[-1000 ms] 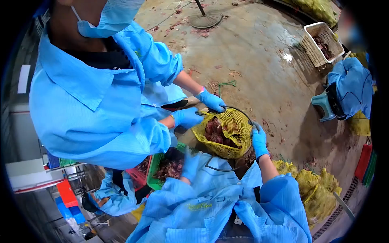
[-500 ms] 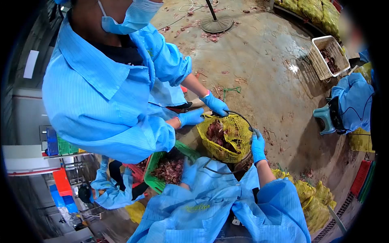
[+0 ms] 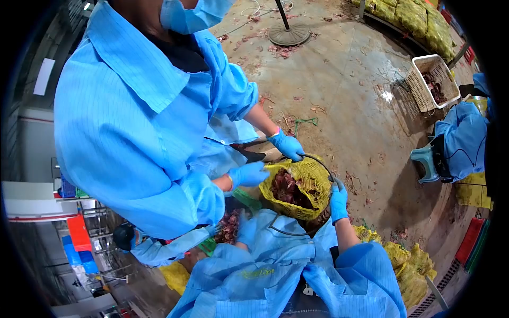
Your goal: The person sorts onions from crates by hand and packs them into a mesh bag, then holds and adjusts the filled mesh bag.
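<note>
Head view: my right forearm (image 3: 347, 233) reaches forward from its rolled sleeve (image 3: 366, 262), and my gloved right hand (image 3: 338, 204) points away from me, fingers curled closed on a black hoop (image 3: 322, 162). That hoop curves along the far right edge of the yellow bag (image 3: 317, 184), which sits just beyond my lap, its mouth showing dark red contents (image 3: 285, 186). My left hand (image 3: 246, 230) is low beside my coat (image 3: 281, 254), near the dark red scraps (image 3: 228, 227); I cannot tell how open it is or whether it holds anything. A co-worker's one hand (image 3: 286, 145) grips the hoop, the other hand (image 3: 248, 175) near the bag's left rim
</note>
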Demonstrator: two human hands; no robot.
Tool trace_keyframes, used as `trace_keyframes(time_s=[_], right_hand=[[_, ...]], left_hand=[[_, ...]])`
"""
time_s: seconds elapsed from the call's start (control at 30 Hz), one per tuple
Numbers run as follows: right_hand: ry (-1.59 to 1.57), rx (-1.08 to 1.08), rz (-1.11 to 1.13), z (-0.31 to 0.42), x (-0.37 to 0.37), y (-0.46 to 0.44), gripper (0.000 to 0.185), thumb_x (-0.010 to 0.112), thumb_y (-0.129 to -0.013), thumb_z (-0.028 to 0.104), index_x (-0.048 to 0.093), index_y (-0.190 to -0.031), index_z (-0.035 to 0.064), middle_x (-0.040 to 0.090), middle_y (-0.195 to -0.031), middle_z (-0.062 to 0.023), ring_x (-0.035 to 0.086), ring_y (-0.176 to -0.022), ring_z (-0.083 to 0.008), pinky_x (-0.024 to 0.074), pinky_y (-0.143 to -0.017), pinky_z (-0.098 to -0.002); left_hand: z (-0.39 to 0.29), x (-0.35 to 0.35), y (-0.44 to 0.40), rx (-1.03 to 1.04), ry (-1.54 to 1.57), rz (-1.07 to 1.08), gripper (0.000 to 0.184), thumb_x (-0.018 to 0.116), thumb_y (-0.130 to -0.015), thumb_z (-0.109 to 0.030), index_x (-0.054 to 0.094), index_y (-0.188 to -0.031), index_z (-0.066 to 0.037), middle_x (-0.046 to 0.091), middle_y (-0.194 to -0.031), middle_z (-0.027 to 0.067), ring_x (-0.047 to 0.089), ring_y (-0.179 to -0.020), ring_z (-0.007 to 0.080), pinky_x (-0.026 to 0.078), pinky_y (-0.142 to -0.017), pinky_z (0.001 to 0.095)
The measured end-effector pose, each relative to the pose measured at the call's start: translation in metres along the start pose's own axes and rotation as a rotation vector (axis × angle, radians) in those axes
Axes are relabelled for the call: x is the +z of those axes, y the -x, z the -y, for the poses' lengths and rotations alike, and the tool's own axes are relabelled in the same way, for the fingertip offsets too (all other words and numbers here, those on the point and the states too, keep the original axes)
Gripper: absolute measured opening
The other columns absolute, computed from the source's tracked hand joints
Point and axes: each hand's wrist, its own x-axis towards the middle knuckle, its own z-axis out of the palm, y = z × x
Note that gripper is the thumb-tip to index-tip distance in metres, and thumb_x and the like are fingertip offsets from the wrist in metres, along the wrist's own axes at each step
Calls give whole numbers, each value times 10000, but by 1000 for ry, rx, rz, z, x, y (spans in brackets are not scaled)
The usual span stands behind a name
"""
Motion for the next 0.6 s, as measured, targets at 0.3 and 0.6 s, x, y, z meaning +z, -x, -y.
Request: trace_keyframes(time_s=[0.3, 0.6], right_hand=[[-149, 127, -180, 4, -8, 3, 224, 489, -842, 200, 582, -994, 65, 406, -585, 81, 300, -456, -16, 233, -398, -172], [-131, 164, -53, 28, -9, 12, 242, 505, -831, 249, 549, -1010, 92, 378, -565, 84, 319, -464, -34, 246, -403, -192]], left_hand=[[30, 11, -26, 157, 52, 207, 672, 595, -767, -290, 263, -1274, 1, 474, -1073, 129, 457, -956, 191, 384, -796, 275], [-35, 52, -49, 242, 159, 28, 930, 693, -675, -252, 71, -1302, 37, 220, -1316, 191, 235, -1209, 270, 215, -989, 341]])
